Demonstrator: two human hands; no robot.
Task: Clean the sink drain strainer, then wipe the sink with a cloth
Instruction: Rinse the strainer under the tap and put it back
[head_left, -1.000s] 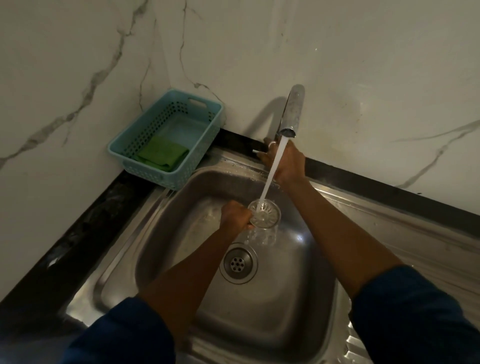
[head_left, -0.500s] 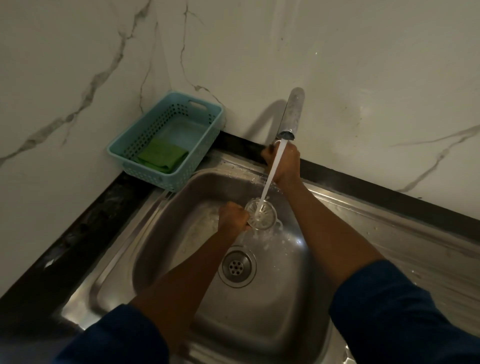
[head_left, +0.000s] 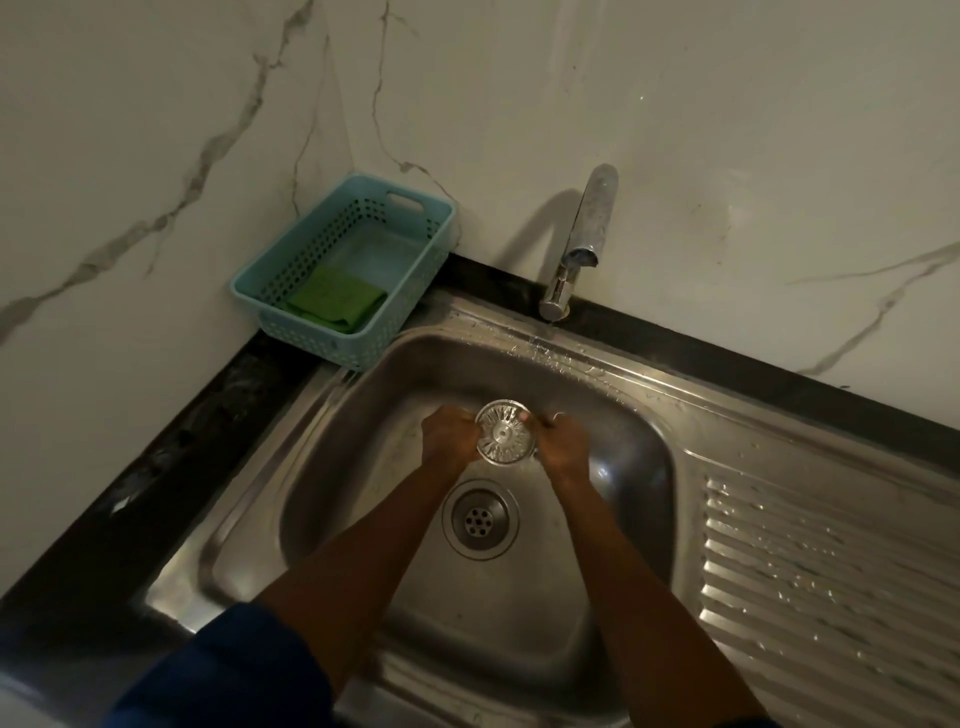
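Observation:
A round metal drain strainer (head_left: 505, 432) is held over the steel sink (head_left: 363, 415), above the open drain (head_left: 480, 518). My left hand (head_left: 448, 434) grips its left edge and my right hand (head_left: 562, 446) grips its right edge. The chrome tap (head_left: 584, 236) stands behind the sink with no stream running from it. A folded green cloth (head_left: 336, 300) lies in a light blue basket (head_left: 291, 270) at the back left corner.
A ribbed steel draining board (head_left: 826, 582) lies right of the bowl, wet with drops. A black counter strip (head_left: 156, 467) borders the sink on the left and back. Marble-patterned walls rise behind.
The water stream has stopped. My right hand left the tap base and came down to the strainer's right edge. The strainer sits lower in the bowl.

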